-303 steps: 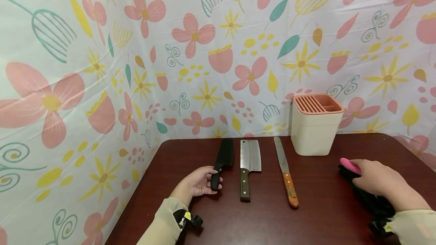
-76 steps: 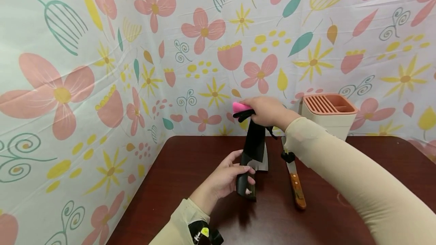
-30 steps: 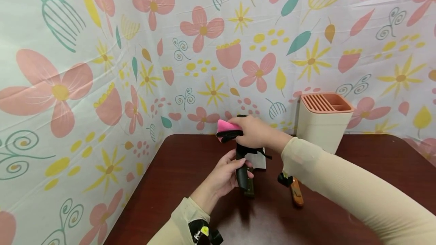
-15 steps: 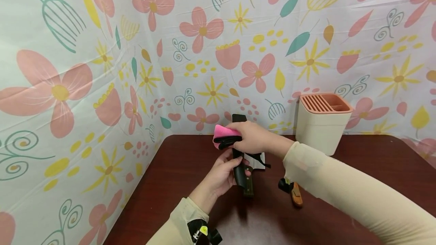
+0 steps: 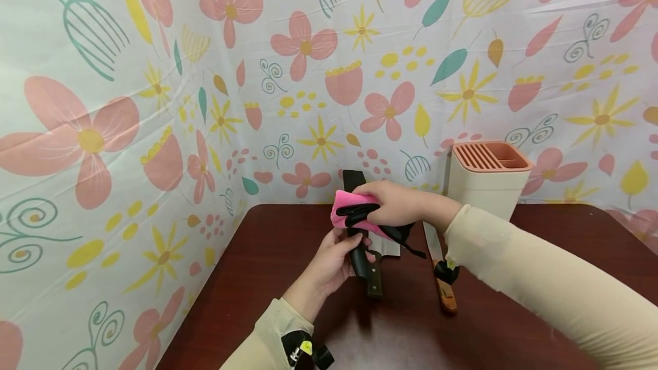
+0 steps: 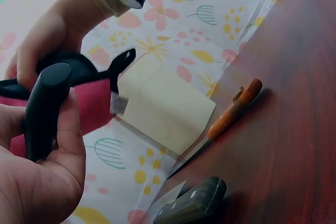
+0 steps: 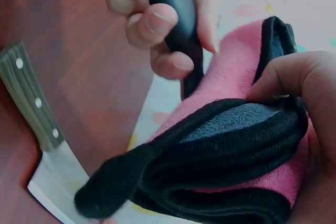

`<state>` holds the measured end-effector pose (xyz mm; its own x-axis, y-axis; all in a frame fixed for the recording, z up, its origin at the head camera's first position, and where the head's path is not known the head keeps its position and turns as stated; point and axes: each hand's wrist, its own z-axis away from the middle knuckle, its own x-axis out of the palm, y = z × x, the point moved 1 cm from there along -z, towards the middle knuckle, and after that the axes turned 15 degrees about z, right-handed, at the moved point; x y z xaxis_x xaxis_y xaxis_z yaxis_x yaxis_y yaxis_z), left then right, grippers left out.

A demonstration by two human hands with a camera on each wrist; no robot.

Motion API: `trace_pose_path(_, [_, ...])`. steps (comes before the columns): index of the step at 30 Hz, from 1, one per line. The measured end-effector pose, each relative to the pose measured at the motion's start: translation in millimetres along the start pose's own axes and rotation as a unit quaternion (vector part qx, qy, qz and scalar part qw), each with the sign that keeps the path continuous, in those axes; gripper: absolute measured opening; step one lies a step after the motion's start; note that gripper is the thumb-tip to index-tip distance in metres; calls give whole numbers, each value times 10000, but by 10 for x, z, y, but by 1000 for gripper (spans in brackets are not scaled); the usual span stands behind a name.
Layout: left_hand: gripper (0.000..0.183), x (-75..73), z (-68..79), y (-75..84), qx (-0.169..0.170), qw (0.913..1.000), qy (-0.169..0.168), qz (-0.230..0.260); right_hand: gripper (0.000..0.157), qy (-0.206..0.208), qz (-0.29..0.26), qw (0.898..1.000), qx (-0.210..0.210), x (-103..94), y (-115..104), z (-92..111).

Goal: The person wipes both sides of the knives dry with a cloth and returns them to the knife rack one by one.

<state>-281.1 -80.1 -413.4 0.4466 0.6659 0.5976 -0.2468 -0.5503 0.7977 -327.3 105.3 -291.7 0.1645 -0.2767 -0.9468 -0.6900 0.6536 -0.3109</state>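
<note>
My left hand [image 5: 326, 261] grips a black knife [image 5: 353, 179] by its handle, holding it raised above the table with the broad blade pointing away. My right hand [image 5: 398, 205] holds a folded pink-and-black cloth [image 5: 343, 203] across the blade, hiding its middle; the far end sticks out beyond. In the right wrist view the cloth [image 7: 236, 72] shows several layers with dark edging and a grey-blue inside, and the thumb presses on it. Beneath lies a cleaver [image 5: 375, 283] with a dark riveted wooden handle, its steel blade partly covered by the cloth and hand.
A long narrow-bladed knife [image 5: 446, 297] with an orange-brown wooden handle lies right of the cleaver, under the right wrist. The cream knife holder [image 5: 480, 193] with a slotted orange top stands at the back. Floral sheeting [image 5: 319, 101] hangs behind the dark red-brown table [image 5: 267, 244].
Since ten seconds ago, the left hand has lifted the black knife and the right hand has brought the cloth onto it. In the last half second, the cloth has shifted right, uncovering more blade end.
</note>
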Motion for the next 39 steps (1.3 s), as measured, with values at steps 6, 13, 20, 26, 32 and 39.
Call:
trace_pose_path(6, [39,-12,0,43,140,9999,25,14,46,10,514,9985,173,-284,73,-39])
trace_pose_path(13, [39,-1,20,39,52,9999,-65,81,45,734,1426,9853,589,-664,214,-173])
trace_pose_path(20, [40,53,34,37,17,9999,-150,67,47,1343,2893,9451,715,-766,297,-296])
trace_pose_path(26, [44,92,39,20,-152,9997,-154,152,52,1140,3000,9426,927,-658,387,-371])
trace_pose_path(32, [44,114,44,21,-180,9995,-202,187,54,954,2893,9476,966,-531,447,-470])
trace_pose_path(39, [43,119,37,16,-250,9989,-327,221,49,1038,2780,9501,964,-360,502,-554])
